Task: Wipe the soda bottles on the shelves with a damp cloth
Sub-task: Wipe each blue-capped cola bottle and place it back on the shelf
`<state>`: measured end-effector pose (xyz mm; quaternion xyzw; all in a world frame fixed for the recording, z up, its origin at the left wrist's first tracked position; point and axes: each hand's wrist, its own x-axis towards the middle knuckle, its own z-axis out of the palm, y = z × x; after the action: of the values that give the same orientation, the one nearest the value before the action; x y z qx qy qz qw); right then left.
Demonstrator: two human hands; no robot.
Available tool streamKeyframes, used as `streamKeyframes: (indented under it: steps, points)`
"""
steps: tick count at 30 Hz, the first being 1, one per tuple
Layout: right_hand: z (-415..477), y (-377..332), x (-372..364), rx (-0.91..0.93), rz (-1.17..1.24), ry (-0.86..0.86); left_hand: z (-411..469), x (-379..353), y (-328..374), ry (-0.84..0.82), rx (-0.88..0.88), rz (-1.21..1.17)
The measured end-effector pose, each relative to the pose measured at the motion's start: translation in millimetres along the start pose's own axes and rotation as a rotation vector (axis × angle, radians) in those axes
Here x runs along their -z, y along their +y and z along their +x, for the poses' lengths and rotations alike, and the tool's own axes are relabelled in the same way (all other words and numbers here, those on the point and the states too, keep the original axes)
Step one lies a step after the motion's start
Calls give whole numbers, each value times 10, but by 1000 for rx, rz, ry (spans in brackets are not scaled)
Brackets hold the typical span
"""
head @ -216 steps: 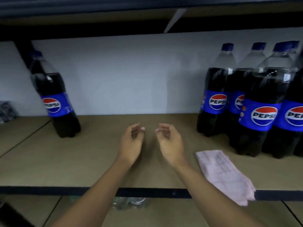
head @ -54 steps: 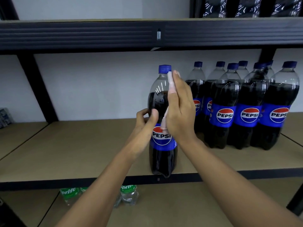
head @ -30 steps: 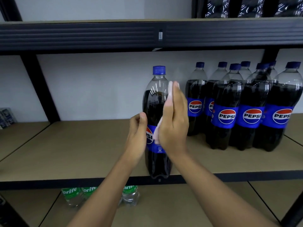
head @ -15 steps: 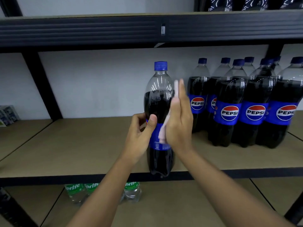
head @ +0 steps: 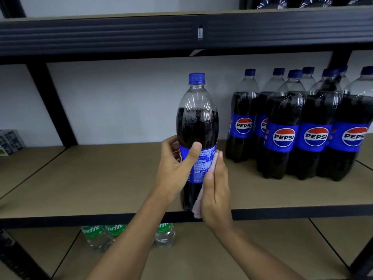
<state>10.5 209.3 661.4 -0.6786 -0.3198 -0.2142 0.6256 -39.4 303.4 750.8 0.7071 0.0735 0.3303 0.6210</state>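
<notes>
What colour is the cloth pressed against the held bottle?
Pale pink; the cloth shows best in the head view.

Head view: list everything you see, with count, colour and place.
Held Pepsi bottle: one, dark cola, blue cap, middle shelf's front edge.
Grouped Pepsi bottles: at least seven, same colours, shelf right.
Cloth: one, pale pink, against held bottle.
Sprite bottles: three seen, green labels, lower shelf.
Packs: count unclear, blue-white, far left.
Shelf: tan boards, black frame.
Left hand: grips held bottle's label.
Right hand: flat, presses cloth on bottle.
</notes>
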Motion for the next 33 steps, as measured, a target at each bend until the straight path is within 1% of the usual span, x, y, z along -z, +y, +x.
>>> streamKeyframes:
  steps: [2,5,9,11,14,16,18,20,23,30,33]
  points:
    - [135,-125,6,-6,14,26,19,8,-14,3,6,9]
    - [614,-516,27,26,64,90,55,39,-28,-27,15,-21]
    - [1177,-875,73,72,133,105,106,92,-80,-76,11,-14]
    - [1135,-870,35,120,105,133,126,107,-138,-81,53,-11]
    - [746,-540,-54,218,-35,148,132,109,-141,-94,101,-34]
    - [423,-233,-81,171,-82,83,132,95,-107,-105,100,-31]
    - [145,-2,-71,91,-64,30,111,65,-77,-89,75,-15]
    - [-12,96,-53,33,-31,17,95,44,-87,-59,27,-6]
    - [105,-50,-44,8,10,29,98,60,-112,-55,-11,5]
    - [1102,-746,75,58,142,82,84,98,-191,-95,9,-35]
    - [993,-717,52,102,124,114,76,110,-208,-92,31,-10]
